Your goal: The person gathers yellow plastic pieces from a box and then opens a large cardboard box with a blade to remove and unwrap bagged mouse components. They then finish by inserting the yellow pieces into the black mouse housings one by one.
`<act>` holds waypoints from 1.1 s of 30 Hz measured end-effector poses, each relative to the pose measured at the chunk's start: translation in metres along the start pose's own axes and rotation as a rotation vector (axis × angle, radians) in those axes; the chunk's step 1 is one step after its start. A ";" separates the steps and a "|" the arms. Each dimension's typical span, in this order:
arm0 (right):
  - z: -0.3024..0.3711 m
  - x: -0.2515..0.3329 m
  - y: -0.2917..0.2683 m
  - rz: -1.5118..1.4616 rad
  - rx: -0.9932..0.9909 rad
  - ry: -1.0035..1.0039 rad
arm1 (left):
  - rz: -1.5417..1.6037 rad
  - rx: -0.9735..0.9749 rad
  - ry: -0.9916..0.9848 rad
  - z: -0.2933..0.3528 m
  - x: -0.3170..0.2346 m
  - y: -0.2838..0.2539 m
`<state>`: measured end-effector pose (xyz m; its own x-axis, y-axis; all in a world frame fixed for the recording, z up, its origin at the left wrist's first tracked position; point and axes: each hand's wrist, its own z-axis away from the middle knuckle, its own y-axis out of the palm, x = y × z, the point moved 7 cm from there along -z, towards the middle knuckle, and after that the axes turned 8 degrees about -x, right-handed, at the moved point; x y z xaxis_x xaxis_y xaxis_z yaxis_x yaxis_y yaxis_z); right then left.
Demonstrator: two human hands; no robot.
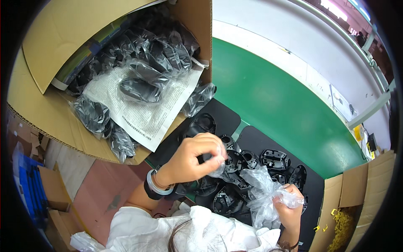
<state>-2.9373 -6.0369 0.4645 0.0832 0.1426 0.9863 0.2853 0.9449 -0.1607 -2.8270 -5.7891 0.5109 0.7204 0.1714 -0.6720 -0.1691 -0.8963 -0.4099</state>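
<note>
Room over green tabletop; carton blocks left, black parts nearer.

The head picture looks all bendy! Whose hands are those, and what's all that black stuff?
No robot here, just a person with bare hands. A camera worn on the head looks down; its wide fisheye lens makes straight edges bend. The right hand grips crumpled clear plastic. The left hand has curled fingers; I can't tell if it holds something. Below the hands, black parts lie on dark mats on a green table. The big cardboard box on the left has more black things in clear bags.
</note>
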 end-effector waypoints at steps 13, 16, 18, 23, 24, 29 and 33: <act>0.024 -0.004 -0.023 0.094 -0.099 -0.053 | -0.952 -0.183 -0.421 -0.005 0.097 -0.052; 0.032 -0.006 -0.034 0.091 -0.153 -0.023 | -0.885 -0.179 -0.505 0.006 0.076 -0.058; 0.035 0.000 -0.036 0.097 -0.186 -0.051 | -0.830 -0.188 -0.565 0.013 0.060 -0.065; 0.030 -0.005 -0.040 0.057 -0.216 0.022 | -0.798 -0.444 -0.330 0.021 0.020 -0.084; 0.030 -0.003 -0.043 0.056 -0.220 -0.028 | -0.742 -0.547 -0.262 0.024 0.006 -0.090; 0.022 0.013 -0.029 0.096 -0.100 -0.150 | -0.438 -0.517 -0.180 0.013 0.000 -0.080; 0.018 0.017 -0.016 0.049 -0.136 -0.009 | 0.114 -0.201 -0.352 -0.003 0.000 -0.028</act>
<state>-2.9581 -6.0443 0.4844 0.0918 0.1912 0.9773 0.4079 0.8881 -0.2120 -2.8198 -5.7657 0.5243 0.4255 0.1647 -0.8899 -0.0746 -0.9736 -0.2158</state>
